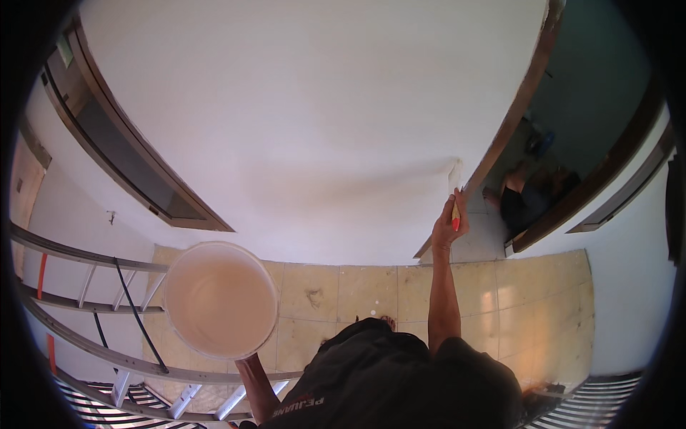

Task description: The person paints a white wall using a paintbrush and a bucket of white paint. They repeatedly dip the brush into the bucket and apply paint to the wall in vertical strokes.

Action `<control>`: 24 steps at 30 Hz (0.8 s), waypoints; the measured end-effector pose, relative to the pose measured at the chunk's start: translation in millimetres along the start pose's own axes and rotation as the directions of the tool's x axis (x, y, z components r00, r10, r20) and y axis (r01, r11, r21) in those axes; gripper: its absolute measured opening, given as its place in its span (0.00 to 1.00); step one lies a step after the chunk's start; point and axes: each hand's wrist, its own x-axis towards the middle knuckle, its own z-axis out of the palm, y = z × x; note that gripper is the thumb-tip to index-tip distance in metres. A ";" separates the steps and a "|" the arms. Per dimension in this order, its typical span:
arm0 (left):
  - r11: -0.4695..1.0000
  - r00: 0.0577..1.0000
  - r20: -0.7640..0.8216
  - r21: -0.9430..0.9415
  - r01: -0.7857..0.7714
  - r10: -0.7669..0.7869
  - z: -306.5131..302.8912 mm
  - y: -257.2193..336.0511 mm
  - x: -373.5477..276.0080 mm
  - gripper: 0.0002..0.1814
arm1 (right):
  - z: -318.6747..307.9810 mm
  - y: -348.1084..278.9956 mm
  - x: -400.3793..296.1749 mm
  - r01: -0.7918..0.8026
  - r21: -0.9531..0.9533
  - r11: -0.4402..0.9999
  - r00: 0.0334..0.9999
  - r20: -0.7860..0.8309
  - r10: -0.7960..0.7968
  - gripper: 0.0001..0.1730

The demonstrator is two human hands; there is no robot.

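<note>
My right hand (pixel 450 220) grips a paintbrush (pixel 455 206) with a red-tipped handle. Its pale bristle end is at the white wall (pixel 321 107), just left of the brown door frame (pixel 501 128). Low on the left, a round white bucket (pixel 221 300) with pale paint-like liquid inside is held up by my left arm. Most of my left hand (pixel 247 358) is hidden beneath and behind the bucket.
An aluminium ladder (pixel 182 378) stands at the left, close to the bucket. Another person (pixel 528 198) is low down beyond the doorway. A brown-framed window (pixel 139 155) is set at the left. Yellowish floor tiles (pixel 370 289) lie below, near my foot.
</note>
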 end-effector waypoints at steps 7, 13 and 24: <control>1.000 1.000 -0.001 -0.002 -0.001 0.001 -4.2 9.7 0.0 0.55 | 75.5 -59.0 -25.5 -0.002 0.124 0.992 0.995 0.104 -0.011 0.14; 1.000 1.000 0.010 0.027 0.011 -0.012 -3.6 15.1 3.9 0.55 | 127.3 -130.1 -71.6 -0.040 0.337 0.941 0.932 0.352 -0.086 0.14; 0.998 0.999 0.033 0.052 0.019 -0.021 -4.6 16.0 11.6 0.57 | 110.1 -96.8 -43.9 -0.129 0.464 0.876 0.884 0.454 -0.111 0.14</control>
